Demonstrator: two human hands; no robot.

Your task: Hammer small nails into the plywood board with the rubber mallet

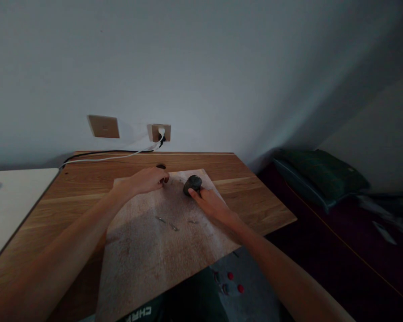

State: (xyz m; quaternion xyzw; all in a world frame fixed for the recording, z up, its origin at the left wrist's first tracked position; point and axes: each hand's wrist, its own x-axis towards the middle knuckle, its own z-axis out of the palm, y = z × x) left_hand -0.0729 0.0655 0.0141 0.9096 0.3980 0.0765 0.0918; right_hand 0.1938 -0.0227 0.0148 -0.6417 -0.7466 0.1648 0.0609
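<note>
A dark, rounded, stone-like lump [192, 183] is gripped by my right hand [208, 200], thumb on the near side, over the far right part of a mottled brown-white sheet [144, 259]. To its left, my left hand [151, 180] is closed in a pinch near the sheet's far edge. What its fingertips hold, if anything, is too small to make out. Between me and my hands, several small, thin, shiny pieces lie on the sheet: one slim piece [160, 219], another piece [173, 227] beside it, and a shorter piece [192, 222] to the right.
Under the sheet is a wooden table [255, 197] against the wall. A dark round disc [160, 166] lies behind my left hand. Cables [114, 156] run to a wall socket [167, 132]. A white surface [16, 201] stands left; a green cushion [325, 174] lies right.
</note>
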